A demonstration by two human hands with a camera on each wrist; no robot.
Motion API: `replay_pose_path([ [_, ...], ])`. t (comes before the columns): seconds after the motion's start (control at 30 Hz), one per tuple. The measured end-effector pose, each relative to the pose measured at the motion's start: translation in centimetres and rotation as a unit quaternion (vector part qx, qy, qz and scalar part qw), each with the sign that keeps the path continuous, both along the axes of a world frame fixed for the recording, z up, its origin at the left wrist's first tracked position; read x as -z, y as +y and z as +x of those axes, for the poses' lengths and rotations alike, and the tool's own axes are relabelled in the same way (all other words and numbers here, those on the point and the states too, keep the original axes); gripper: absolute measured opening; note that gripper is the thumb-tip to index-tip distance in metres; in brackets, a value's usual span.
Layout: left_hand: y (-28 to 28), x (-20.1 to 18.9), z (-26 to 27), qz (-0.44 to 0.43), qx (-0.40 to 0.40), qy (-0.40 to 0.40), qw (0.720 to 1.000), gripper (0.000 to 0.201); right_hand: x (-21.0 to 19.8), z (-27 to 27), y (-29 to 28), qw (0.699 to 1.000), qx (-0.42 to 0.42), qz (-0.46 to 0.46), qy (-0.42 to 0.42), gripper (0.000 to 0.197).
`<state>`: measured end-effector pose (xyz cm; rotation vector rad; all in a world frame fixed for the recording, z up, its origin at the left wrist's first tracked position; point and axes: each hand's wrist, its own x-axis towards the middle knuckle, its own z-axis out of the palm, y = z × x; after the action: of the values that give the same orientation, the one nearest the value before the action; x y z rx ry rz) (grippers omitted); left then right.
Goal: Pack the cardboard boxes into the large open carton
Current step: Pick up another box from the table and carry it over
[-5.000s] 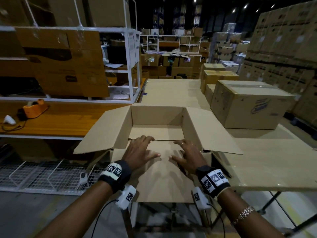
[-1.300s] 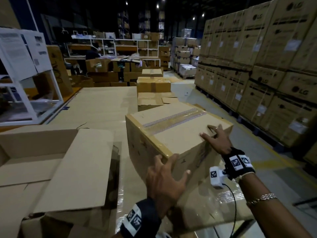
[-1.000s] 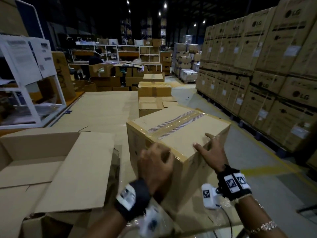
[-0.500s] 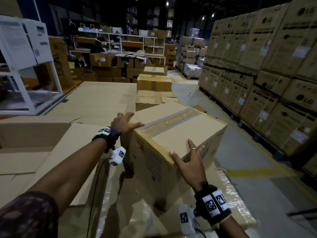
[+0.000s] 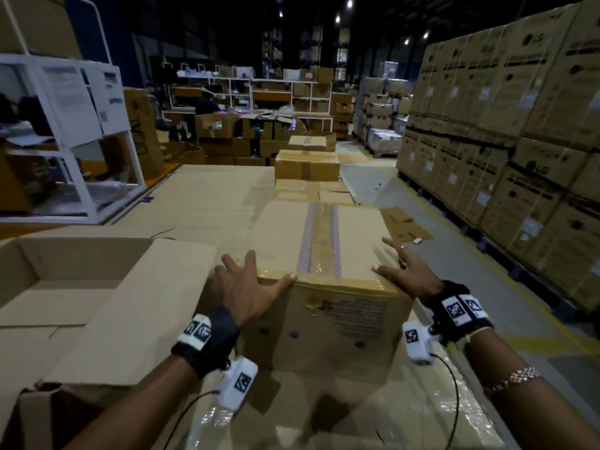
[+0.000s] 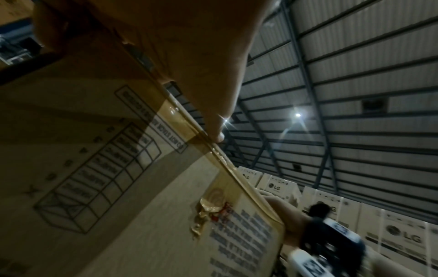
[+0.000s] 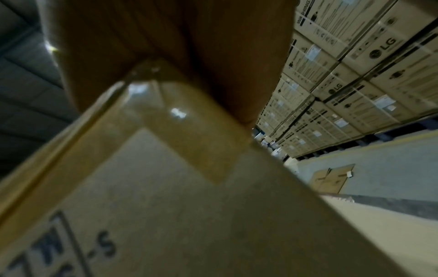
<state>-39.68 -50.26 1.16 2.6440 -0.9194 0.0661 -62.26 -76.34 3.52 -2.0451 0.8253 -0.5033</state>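
From the head view, the sealed cardboard box [image 5: 324, 277] sits on the plastic-wrapped worktop [image 5: 406, 410], just right of the large open carton [image 5: 74, 287], whose right flap [image 5: 136, 316] lies folded outward toward the box. The left hand [image 5: 246, 287] clasps the near left top corner, fingers spread down the left side and thumb along the near top edge. The right hand [image 5: 406, 274] lies flat on the near right corner, fingers straight and splayed, thumb on the top; this grip presses rather than curls. The step looks like squaring up the box for a lift. To do it well, both palms should drop lower on opposite sides so the weight is carried, then the box should rise above the flap before it goes left and down into the carton. The flap is the main obstacle; the more distant boxes [image 5: 306, 164] and the stacked wall of cartons [image 5: 503, 131] on the right stand well clear.

The left wrist view shows the box's printed side [image 6: 94, 178] close up, the left thumb [image 6: 213, 105] lying on the taped top edge, and the right hand [image 6: 291, 221] at the opposite corner.

The right wrist view shows the taped corner [image 7: 166, 116] against the palm; the fingers themselves are hidden.
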Motion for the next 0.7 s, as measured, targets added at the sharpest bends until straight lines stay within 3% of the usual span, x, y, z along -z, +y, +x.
replay_pose_path([
  [0.13,1.1,-0.1,-1.5,0.013,0.011,-0.027,0.999,0.113,-0.4,0.1,-1.8,0.996,-0.009,-0.066,0.057,0.058],
  [0.23,0.9,-1.2,-0.1,0.011,0.018,0.016,1.0,0.108,-0.3,0.7,-1.4,0.984,0.011,-0.134,0.118,0.061],
  [0.4,-1.2,-1.8,1.5,0.021,0.048,0.079,0.995,0.111,0.4,1.7,1.4,0.956,0.088,-0.192,0.203,0.11],
  [0.57,-1.5,-0.8,-0.4,0.004,0.037,0.048,0.998,0.103,1.3,1.3,2.4,0.944,0.106,-0.21,0.231,0.119],
  [0.7,-0.8,-0.4,-1.1,-0.006,0.056,0.011,0.998,0.1,1.7,0.7,2.9,0.938,0.105,-0.234,0.233,0.114],
])
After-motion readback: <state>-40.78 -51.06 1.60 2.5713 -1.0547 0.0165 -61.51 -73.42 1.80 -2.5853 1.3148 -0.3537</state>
